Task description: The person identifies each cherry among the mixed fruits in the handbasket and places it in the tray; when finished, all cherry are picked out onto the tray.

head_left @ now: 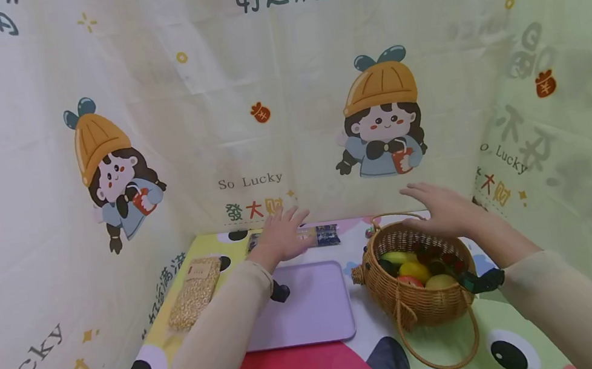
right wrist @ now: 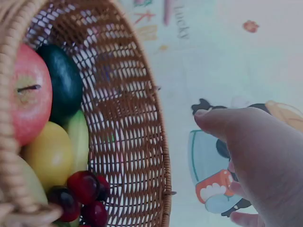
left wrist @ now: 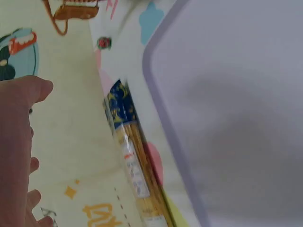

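My left hand (head_left: pixel 281 239) hovers with spread fingers over the far edge of a light purple tray (head_left: pixel 320 303), holding nothing. Just beyond the tray lies a long clear packet of thin yellowish sticks with blue patterned ends (left wrist: pixel 135 163), partly hidden by that hand in the head view. My right hand (head_left: pixel 444 210) is held above the far right rim of a wicker basket (head_left: pixel 425 310), fingers extended and nothing in them. Inside the basket are a red apple (right wrist: pixel 33 94), a yellow fruit (right wrist: pixel 49 153), a dark green oval fruit (right wrist: pixel 60 82) and several dark red cherries (right wrist: pixel 84 187).
A clear bag of pale grains or beans (head_left: pixel 196 293) lies left of the tray. A small red and green item (left wrist: pixel 103 43) sits near the basket. The basket's loop handle (head_left: pixel 448 367) hangs down in front. Printed cloth (head_left: pixel 301 135) walls the table's back and sides.
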Demonstrator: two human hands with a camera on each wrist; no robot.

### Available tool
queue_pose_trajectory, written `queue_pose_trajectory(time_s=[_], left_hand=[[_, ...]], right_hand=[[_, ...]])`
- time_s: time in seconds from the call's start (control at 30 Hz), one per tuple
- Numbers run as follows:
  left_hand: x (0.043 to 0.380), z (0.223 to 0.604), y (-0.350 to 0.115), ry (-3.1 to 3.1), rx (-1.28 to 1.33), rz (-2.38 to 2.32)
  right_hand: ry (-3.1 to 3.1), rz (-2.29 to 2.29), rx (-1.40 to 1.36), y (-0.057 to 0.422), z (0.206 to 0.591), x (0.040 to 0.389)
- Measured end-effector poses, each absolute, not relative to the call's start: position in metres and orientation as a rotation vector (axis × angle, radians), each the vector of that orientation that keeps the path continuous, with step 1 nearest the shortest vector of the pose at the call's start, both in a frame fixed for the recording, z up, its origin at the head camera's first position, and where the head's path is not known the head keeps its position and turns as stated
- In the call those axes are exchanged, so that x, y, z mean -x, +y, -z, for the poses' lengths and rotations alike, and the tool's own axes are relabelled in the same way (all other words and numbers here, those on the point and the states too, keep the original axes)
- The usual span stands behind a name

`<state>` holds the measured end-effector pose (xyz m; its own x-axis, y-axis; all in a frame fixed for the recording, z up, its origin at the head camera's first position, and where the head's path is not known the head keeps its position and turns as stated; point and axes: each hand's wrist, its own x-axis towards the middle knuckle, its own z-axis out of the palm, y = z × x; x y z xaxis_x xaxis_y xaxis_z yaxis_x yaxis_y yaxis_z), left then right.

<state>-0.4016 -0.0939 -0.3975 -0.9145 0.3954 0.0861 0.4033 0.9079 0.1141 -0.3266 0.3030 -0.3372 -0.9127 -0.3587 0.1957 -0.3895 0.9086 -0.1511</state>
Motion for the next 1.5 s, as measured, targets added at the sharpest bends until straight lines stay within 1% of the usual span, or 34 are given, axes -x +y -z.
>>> queue_pose_trajectory(time_s=[0.13,0.3,0.57,0.83,0.97,1.1,1.3,1.5], left_hand=[[0.394,0.402,-0.081,-2.933,0.746,0.149],[0.38,0.409,-0.069,-2.841,0.849,0.161],[0.355,0.411,-0.046,-2.748,0.937,0.507],[0.332,0.399,-0.03,-2.648,1.036,0.81],[0.328,0.389,-0.019,-2.615,1.078,0.922],[0.326,0.378,-0.006,-2.569,1.17,1.057],[0.329,0.363,0.021,-2.541,1.341,1.218],[0.341,0.351,0.053,-2.655,1.458,1.193]], right_hand=[[-2.892,-0.418,-0.571,0.315,0.344,0.315],[-2.835,-0.665,-0.548,0.325,0.361,0.295],[-2.715,-0.885,-0.458,0.342,0.39,0.267],[-2.709,-1.071,-0.308,0.37,0.423,0.24],[-2.716,-1.162,-0.273,0.386,0.439,0.233],[-2.664,-1.409,-0.269,0.397,0.453,0.226],[-2.608,-1.673,-0.307,0.4,0.466,0.216],[-2.591,-1.796,-0.318,0.397,0.472,0.215]])
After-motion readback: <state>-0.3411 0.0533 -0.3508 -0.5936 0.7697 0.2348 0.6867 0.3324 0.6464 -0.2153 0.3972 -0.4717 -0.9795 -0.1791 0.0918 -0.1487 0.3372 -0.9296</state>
